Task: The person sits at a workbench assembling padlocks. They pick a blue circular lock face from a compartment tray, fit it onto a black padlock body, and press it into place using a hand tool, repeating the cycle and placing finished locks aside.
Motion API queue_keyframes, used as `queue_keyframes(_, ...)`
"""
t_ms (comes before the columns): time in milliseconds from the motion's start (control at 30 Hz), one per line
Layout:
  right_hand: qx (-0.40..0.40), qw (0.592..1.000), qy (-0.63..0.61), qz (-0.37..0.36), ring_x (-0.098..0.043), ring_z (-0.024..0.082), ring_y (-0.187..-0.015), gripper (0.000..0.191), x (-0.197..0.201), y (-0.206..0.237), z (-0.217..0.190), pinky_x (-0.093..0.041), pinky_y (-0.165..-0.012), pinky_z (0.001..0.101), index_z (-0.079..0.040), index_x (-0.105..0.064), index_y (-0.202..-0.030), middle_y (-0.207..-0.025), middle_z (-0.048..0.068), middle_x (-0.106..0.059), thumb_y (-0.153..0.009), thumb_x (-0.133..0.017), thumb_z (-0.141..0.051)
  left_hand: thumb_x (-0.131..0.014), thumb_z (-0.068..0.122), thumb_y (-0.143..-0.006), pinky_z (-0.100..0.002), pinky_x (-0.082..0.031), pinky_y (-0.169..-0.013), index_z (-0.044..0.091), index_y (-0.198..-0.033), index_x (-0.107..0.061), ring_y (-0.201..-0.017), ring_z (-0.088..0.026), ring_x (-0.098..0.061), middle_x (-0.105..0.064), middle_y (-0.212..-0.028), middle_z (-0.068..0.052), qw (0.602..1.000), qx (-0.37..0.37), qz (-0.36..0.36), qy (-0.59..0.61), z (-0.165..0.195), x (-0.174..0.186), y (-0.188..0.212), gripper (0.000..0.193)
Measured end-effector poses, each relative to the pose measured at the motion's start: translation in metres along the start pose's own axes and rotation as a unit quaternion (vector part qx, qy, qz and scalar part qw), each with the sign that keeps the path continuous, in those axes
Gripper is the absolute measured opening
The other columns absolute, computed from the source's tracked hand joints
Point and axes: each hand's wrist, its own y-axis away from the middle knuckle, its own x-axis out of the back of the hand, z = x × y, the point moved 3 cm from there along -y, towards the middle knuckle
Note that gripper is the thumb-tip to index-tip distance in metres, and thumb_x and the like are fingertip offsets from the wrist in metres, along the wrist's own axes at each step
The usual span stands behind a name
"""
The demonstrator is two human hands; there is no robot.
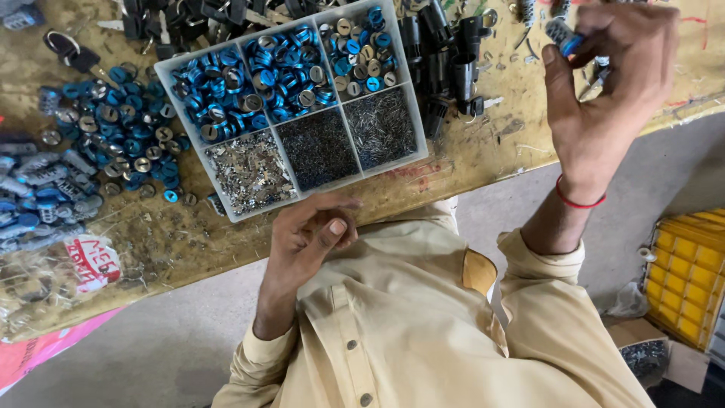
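Observation:
My right hand (604, 83) is raised over the worn wooden table (483, 151), at the upper right. Its fingertips are shut on a small blue and silver lock part (563, 34). A red thread circles that wrist. My left hand (313, 227) rests at the table's near edge, touching the front of a white compartment tray (160, 70). Its fingers are curled against the thumb and nothing shows in them. The tray's far compartments hold blue and silver round parts (279, 72). The near compartments hold tiny metal pins and bits (321, 147).
Loose blue round parts (113, 128) are heaped left of the tray. Black plastic pieces (445, 60) lie along the table's far side. A clear bag of parts (45, 249) sits at the left. A yellow crate (691, 272) and a small cardboard box (642, 351) stand on the floor at the right.

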Motion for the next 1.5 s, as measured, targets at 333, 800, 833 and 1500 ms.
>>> queue_keyframes(333, 0.127, 0.917, -0.302, -0.228, -0.068, 0.023, -0.112, 0.049, -0.063, 0.032, -0.106, -0.056, -0.095, 0.0393, -0.009, -0.062, -0.124, -0.12, 0.008, -0.071, -0.082, -0.088, -0.009, -0.063, 0.012, -0.103, -0.027, -0.066, -0.077, 0.002, -0.148, -0.047, -0.09, -0.012, -0.072, -0.072, -0.105, -0.008, 0.992, -0.066, -0.055, -0.096, 0.014, -0.015, 0.002, 0.049)
queue_keyframes(800, 0.122, 0.927, -0.253, -0.247, -0.065, 0.027, -0.111, 0.056, -0.087, 0.036, -0.172, -0.056, -0.092, 0.0373, -0.01, -0.064, -0.125, -0.122, 0.012, -0.062, -0.078, -0.092, -0.004, -0.061, 0.011, -0.109, -0.028, -0.061, -0.072, 0.0, -0.13, -0.068, -0.09, -0.015, -0.07, -0.069, -0.119, -0.011, 0.983, -0.05, -0.09, 0.15, 0.005, 0.014, 0.034, 0.024)
queue_keyframes(833, 0.122, 0.928, -0.252, -0.247, -0.066, 0.026, -0.11, 0.054, -0.089, 0.037, -0.174, -0.055, -0.092, 0.037, -0.011, -0.065, -0.123, -0.121, 0.011, -0.062, -0.077, -0.093, -0.004, -0.061, 0.012, -0.11, -0.028, -0.061, -0.072, 0.001, -0.132, -0.068, -0.085, -0.013, -0.07, -0.07, -0.119, -0.011, 0.984, -0.054, -0.09, 0.145, 0.005, 0.015, 0.036, 0.025)
queue_keyframes(1500, 0.018, 0.941, -0.224, -0.254, -0.068, 0.016, -0.091, 0.033, -0.105, 0.052, -0.2, -0.055, -0.082, 0.0265, -0.001, -0.062, -0.125, -0.119, 0.015, -0.065, -0.096, -0.069, 0.013, -0.084, 0.005, -0.099, -0.052, -0.049, -0.102, 0.011, -0.108, -0.076, -0.114, -0.027, -0.062, -0.071, -0.12, -0.011, 0.563, -0.173, 0.481, -0.649, 0.106, 0.223, 0.132, 0.013)
